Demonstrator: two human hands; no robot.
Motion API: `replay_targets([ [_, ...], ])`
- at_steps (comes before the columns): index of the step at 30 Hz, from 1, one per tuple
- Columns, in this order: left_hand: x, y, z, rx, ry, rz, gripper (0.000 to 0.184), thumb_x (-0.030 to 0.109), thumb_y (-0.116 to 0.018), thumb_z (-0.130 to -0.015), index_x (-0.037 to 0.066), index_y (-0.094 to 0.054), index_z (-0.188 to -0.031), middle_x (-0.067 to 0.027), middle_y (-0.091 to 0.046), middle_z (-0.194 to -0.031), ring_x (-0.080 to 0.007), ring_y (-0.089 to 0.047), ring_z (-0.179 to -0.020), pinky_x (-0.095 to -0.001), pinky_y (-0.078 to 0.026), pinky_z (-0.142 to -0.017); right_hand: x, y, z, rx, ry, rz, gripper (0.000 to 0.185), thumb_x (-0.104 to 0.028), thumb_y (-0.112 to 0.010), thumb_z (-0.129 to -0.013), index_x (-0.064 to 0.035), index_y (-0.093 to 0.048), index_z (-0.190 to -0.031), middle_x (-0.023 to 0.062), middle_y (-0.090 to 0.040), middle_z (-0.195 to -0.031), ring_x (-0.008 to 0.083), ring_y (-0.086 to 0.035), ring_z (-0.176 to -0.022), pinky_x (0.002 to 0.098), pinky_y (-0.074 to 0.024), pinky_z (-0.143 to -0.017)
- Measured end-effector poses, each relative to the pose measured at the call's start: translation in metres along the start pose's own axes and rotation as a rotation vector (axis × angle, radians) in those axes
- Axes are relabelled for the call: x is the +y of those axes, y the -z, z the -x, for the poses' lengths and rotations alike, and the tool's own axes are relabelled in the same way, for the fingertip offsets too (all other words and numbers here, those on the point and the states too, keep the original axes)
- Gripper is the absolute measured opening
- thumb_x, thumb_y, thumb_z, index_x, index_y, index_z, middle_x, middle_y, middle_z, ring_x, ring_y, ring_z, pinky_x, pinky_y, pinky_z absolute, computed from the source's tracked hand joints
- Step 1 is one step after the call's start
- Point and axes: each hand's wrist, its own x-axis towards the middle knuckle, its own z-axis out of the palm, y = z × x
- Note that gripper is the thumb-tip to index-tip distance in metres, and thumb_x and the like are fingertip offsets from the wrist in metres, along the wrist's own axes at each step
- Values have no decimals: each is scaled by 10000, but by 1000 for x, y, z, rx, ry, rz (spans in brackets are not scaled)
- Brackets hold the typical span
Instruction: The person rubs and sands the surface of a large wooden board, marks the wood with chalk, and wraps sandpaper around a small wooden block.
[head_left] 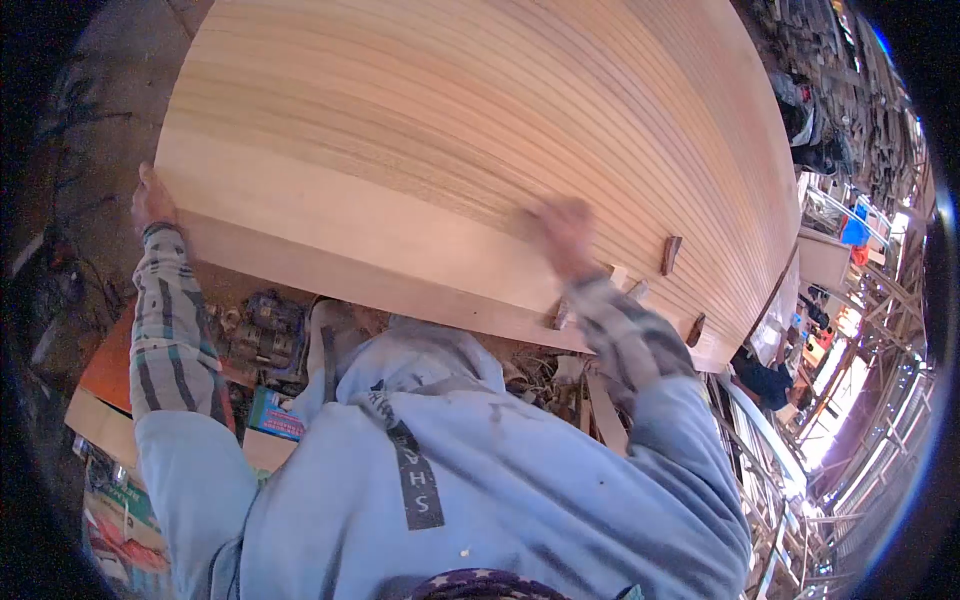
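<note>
A large pale wooden panel (330, 150) with long parallel grooves lies in front of me, a smooth plain band along its near edge. My left hand (155, 205) is closed around the panel's left edge near the corner. My right hand (562, 235) is over the near part of the panel, close to where the grooves meet the plain band. Motion smears its fingers, and whether it holds anything is hidden. Right of it, a small dark-edged wood piece (671, 255) rests on the panel, and another dark piece (695, 330) sits near the right edge.
Below the panel's near edge are a dark machine part (265, 335), a blue and red box (275, 413) and wood offcuts (605, 405). Stacked timber (870, 110) stands at the far right. Another person in dark clothing (765, 380) is partly visible beyond the panel's right end.
</note>
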Motion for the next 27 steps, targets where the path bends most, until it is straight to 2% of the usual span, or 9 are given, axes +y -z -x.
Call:
replay_targets([
  [2,-15,-14,-18,-13,9,-19,771,623,-240,-960,11,-604,-1259,-205,-575,-1312,-363,-519,-1248,-453,-376,-1058,45,39,59,-33,-196,119,122,-204,-691,-785,-172,-688,-903,66,-599,-858,283,-562,-860,452,-411,-846],
  [5,-16,-11,-9,93,-104,-46,768,612,-234,-964,5,-608,-1248,-199,-586,-1300,-371,-529,-1234,-457,-387,-1045,10,17,34,45,-314,-15,79,-196,-690,-804,-138,-669,-853,85,-593,-803,293,-565,-804,433,-434,-778],
  [7,9,7,18,24,-69,-34,756,599,-224,-965,14,-618,-1237,-199,-585,-1300,-381,-526,-1232,-465,-385,-1042,-54,-24,-44,172,-193,-111,128,-226,-705,-803,-117,-658,-851,98,-599,-776,308,-566,-797,450,-441,-711],
  [10,-1,-1,6,117,-155,-98,740,589,-218,-963,35,-630,-1231,-193,-587,-1300,-381,-529,-1231,-466,-389,-1040,-148,-55,-168,268,50,-305,158,-186,-662,-801,-124,-674,-945,101,-603,-853,342,-571,-858,428,-448,-765],
  [15,9,6,15,46,-43,-26,732,596,-208,-956,71,-619,-1259,-184,-584,-1309,-375,-518,-1249,-474,-369,-1058,-137,-35,-164,13,174,-195,178,-234,-629,-865,-106,-654,-986,100,-635,-984,319,-586,-975,455,-455,-855],
  [19,-17,-26,-23,46,-136,-127,732,604,-196,-951,97,-562,-1332,-166,-556,-1352,-383,-517,-1251,-516,-352,-1068,-80,-12,-89,71,209,-104,334,-72,-748,-758,-130,-688,-1081,45,-636,-881,272,-606,-834,387,-496,-757],
  [23,9,4,16,-27,0,-121,658,556,-208,-970,130,-516,-1366,-140,-554,-1361,-373,-539,-1231,-532,-393,-1034,-115,-37,-145,120,258,-208,337,-60,-754,-744,-116,-688,-1069,48,-633,-852,276,-603,-813,389,-504,-722],
  [25,15,14,34,-16,-254,-360,572,495,-219,-988,159,-497,-1358,-127,-577,-1333,-367,-552,-1213,-525,-430,-1001,-173,-67,-215,137,298,-255,296,-90,-742,-747,-109,-689,-1038,65,-641,-864,288,-603,-818,391,-505,-727],
  [27,26,27,40,-29,-169,-273,536,468,-235,-992,164,-488,-1354,-126,-585,-1321,-368,-571,-1185,-522,-447,-980,-239,-84,-300,169,423,-316,189,-147,-684,-800,-100,-691,-983,102,-652,-895,322,-603,-873,399,-495,-781],
])
